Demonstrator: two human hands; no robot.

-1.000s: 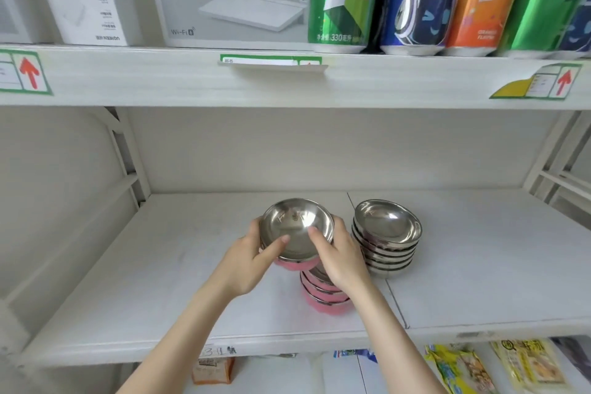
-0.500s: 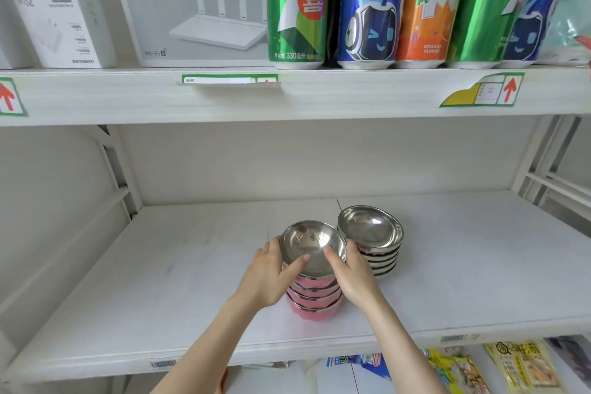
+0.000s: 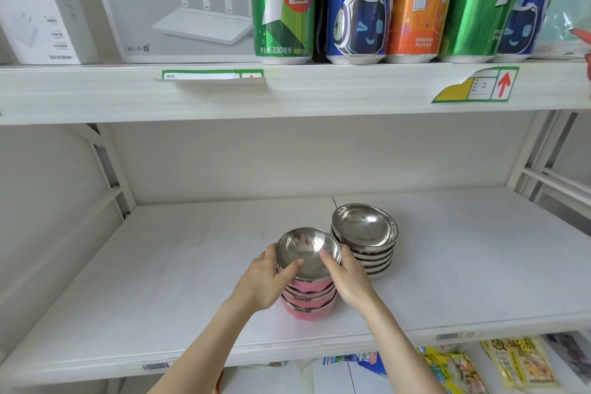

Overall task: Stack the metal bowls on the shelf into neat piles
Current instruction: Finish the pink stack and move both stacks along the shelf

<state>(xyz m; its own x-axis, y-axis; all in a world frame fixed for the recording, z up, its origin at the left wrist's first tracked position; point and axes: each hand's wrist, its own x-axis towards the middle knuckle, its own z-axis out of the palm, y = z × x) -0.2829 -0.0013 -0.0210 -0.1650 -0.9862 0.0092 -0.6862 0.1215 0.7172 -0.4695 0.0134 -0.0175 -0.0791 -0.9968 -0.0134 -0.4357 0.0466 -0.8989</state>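
Note:
A pile of pink-sided metal bowls (image 3: 308, 304) stands on the white shelf (image 3: 179, 269) near its front edge. The top bowl (image 3: 307, 249), shiny inside, sits on this pile. My left hand (image 3: 263, 281) grips the pile's left side with the thumb over the top bowl's rim. My right hand (image 3: 347, 278) grips the right side, thumb on the rim too. Just behind and to the right stands a second pile of plain steel bowls (image 3: 366, 240), touching or nearly touching the first.
The shelf above (image 3: 287, 93) carries soda cans (image 3: 358, 3), a router box (image 3: 179, 3) and a small white box (image 3: 41, 22). Metal uprights (image 3: 112, 169) frame the left and right sides. Snack packets (image 3: 518, 365) lie on the shelf below.
The top bowl, held tilted above the pink pile a second ago, has come down and now sits level on it. Both hands stay on the pile's sides.

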